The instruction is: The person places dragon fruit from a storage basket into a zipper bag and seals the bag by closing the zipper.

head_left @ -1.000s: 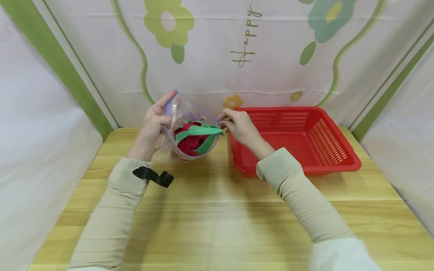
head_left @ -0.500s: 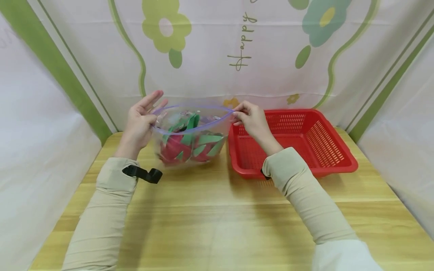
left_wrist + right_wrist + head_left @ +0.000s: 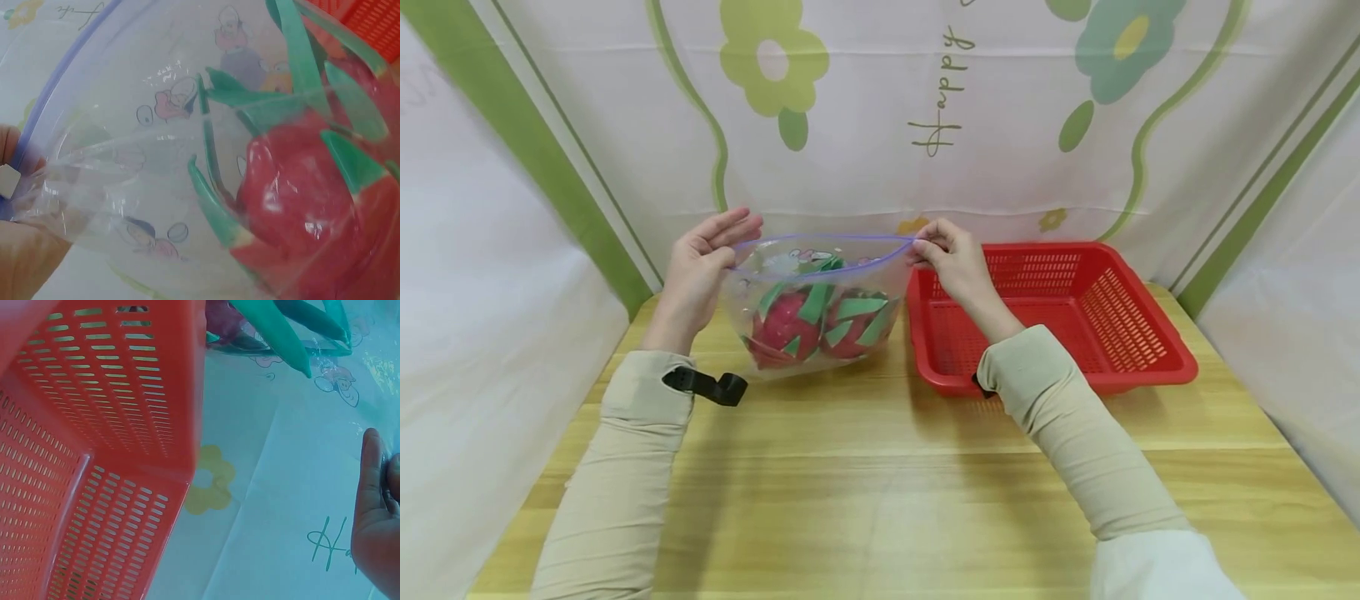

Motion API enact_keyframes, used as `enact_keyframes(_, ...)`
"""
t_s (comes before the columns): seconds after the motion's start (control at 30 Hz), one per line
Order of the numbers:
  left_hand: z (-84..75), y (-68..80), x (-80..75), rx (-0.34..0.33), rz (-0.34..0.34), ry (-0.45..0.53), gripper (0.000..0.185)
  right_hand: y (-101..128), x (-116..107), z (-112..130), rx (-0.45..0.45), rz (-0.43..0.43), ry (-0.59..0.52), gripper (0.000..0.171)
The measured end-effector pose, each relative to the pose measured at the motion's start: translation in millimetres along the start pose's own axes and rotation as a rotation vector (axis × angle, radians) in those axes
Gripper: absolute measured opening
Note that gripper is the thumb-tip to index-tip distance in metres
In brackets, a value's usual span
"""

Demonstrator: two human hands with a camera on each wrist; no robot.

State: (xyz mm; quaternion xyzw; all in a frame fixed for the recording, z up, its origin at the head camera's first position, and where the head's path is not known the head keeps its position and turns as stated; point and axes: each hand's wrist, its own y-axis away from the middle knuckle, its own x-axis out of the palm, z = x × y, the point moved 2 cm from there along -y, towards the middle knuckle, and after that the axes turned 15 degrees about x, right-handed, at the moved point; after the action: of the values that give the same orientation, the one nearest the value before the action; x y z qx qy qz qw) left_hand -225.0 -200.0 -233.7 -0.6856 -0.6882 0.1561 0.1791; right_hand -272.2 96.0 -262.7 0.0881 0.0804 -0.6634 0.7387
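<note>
- Left hand (image 3: 700,267): the grip pinches the left end of the clear zip bag (image 3: 820,304) at its purple rim, upper fingers extended.
- Right hand (image 3: 951,262): fingertips clamped on the rim's right end.
- Bag location: stretched between both hands, bottom resting on the tabletop (image 3: 880,483), just left of the red basket (image 3: 1150,333).
- Contents: two red fruits with green scales (image 3: 812,321).
- Risk, judged: thin plastic could slip from either pinch; the bag would sag and the fruits roll.

Green script "Happy" on the backdrop cloth (image 3: 880,158) (running vertically), last letter seemingly cropped
</note>
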Motion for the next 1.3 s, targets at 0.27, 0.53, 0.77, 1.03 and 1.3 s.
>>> enact_keyframes(0.27,11.6,6.0,-14.2,-0.147,0.098,-0.217,0.04,-2.2,-7.8,-2.4,0.02,-0.034,0.015,0.027)
enact_keyframes(0.53,34.7,15.5,-21.9,-0.147,0.146,-0.286,0.017,-1.4,-12.4,-4.8,0.081,-0.091,0.197,0.03)
enact_keyframes(0.77,36.5,21.8,-23.9,-0.167,0.205,-0.263,0.009,-1.5,-12.5,-8.1,0.113,-0.143,0.114,0.028)
enact_keyframes(1.03,29.6,17.8,-22.0,0.004,0.069,-0.397,0.017,-3.2,-8.3,-6.6,0.051,-0.161,0.074,0.027)
enact_keyframes(1.3,23.7,16.6,-17.9,0.113,-0.093,-0.265,0.021,-0.1,-5.6,-1.4,0.032,-0.178,0.15,0.028)
